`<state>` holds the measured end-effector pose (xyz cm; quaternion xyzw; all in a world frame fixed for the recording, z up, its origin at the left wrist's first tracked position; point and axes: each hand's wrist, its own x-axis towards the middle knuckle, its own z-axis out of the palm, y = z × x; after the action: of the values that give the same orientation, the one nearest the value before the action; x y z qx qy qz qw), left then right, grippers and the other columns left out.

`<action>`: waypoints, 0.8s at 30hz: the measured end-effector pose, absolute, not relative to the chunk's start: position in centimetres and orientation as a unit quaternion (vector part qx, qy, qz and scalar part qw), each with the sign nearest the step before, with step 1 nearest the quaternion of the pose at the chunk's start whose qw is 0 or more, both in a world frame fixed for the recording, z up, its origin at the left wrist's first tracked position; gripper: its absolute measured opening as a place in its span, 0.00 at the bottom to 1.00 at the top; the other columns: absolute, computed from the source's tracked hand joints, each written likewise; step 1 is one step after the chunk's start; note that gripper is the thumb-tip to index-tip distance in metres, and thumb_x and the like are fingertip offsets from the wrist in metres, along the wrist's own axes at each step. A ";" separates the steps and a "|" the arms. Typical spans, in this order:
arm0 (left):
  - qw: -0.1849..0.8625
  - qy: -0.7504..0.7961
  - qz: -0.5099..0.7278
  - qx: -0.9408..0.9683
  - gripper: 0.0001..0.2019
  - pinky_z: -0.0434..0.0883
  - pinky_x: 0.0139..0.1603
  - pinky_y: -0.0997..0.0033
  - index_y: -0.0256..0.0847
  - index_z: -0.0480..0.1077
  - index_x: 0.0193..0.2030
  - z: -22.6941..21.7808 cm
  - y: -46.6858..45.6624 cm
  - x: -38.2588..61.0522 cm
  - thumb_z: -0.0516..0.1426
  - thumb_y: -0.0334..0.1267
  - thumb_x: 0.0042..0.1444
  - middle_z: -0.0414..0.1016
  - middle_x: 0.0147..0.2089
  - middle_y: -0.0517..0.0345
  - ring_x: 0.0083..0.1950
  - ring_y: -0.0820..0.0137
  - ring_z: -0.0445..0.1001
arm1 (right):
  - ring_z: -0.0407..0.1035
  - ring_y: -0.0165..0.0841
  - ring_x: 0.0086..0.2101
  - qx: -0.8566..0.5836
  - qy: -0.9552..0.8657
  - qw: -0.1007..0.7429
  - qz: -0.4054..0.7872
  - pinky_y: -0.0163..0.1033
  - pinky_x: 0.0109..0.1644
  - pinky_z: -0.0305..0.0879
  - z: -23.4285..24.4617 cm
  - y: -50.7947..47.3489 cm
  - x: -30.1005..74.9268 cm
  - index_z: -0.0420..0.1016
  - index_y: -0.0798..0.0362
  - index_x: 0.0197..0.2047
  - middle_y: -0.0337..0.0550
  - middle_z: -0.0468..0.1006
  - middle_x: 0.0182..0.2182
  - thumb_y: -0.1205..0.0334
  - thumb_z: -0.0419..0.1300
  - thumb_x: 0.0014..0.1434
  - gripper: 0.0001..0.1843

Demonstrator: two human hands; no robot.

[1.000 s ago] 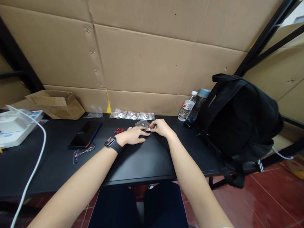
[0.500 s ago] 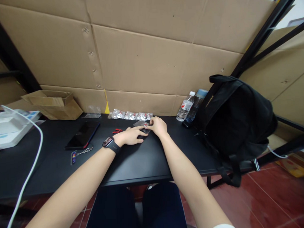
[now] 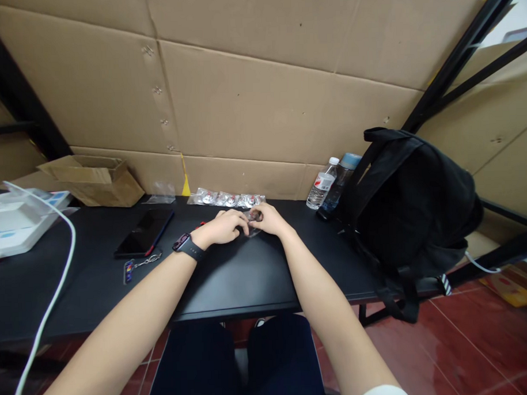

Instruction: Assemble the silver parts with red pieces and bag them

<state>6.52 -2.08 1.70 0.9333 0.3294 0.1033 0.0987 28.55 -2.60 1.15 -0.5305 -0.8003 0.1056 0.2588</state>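
My left hand (image 3: 225, 226) is closed, its curled fingertips at the left side of a small clear plastic bag (image 3: 253, 231) on the black table. From the other side my right hand (image 3: 270, 218) pinches the same bag between thumb and forefinger. What lies inside the bag is mostly hidden by the fingers. Just behind the hands runs a row of clear packets (image 3: 227, 199) holding small silvery and red items. A bit of red cord (image 3: 200, 225) peeks out behind my left hand.
To the left lie a phone (image 3: 146, 232), a keychain (image 3: 128, 270), an open cardboard box (image 3: 101, 183) and a white cable (image 3: 59, 285). A water bottle (image 3: 321, 187), a blue-capped bottle (image 3: 347, 166) and a black backpack (image 3: 414, 198) stand at right. Cardboard walls the back.
My left hand has drawn slightly left and its fingers, stretched out before, are now curled. The right hand keeps its place at the bag. The red cord is now mostly covered.
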 end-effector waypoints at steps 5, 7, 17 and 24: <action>0.053 0.377 0.190 0.905 0.22 0.66 0.60 0.60 0.48 0.72 0.52 0.9 -1.4 6.4 0.57 0.28 0.50 0.77 0.55 0.54 0.61 0.58 0.71 | 0.72 0.30 0.36 -0.486 -0.789 0.339 0.159 0.35 0.47 0.67 1.6 -2.5 31.4 0.79 0.52 0.51 0.44 0.77 0.45 0.61 0.60 0.66 0.12; 0.048 0.386 0.199 0.899 0.17 0.65 0.60 0.59 0.48 0.72 0.52 0.5 -1.4 6.7 0.59 0.33 0.54 0.76 0.56 0.54 0.61 0.57 0.71 | 0.71 0.29 0.35 -0.501 -0.789 0.328 0.140 0.34 0.47 0.66 1.2 -2.3 32.1 0.80 0.53 0.48 0.43 0.77 0.43 0.69 0.59 0.63 0.12; 0.095 0.417 0.241 0.871 0.07 0.63 0.60 0.60 0.47 0.78 0.40 1.1 -1.6 7.0 0.58 0.41 0.63 0.82 0.47 0.58 0.54 0.60 0.76 | 0.70 0.29 0.32 -0.497 -0.788 0.334 0.145 0.33 0.42 0.64 0.7 -1.9 31.0 0.84 0.53 0.34 0.39 0.79 0.34 0.64 0.70 0.55 0.03; 0.137 0.512 0.286 0.798 0.10 0.64 0.60 0.55 0.46 0.78 0.40 1.4 -1.5 7.0 0.57 0.45 0.61 0.84 0.44 0.58 0.51 0.58 0.78 | 0.72 0.32 0.36 -0.515 -0.768 0.338 0.174 0.35 0.46 0.66 0.9 -1.8 31.4 0.82 0.55 0.36 0.42 0.81 0.36 0.64 0.62 0.60 0.06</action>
<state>6.97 -1.51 1.42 0.7981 0.5122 0.2860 0.1372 31.44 -1.78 0.85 -0.5149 -0.7684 0.1744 0.3376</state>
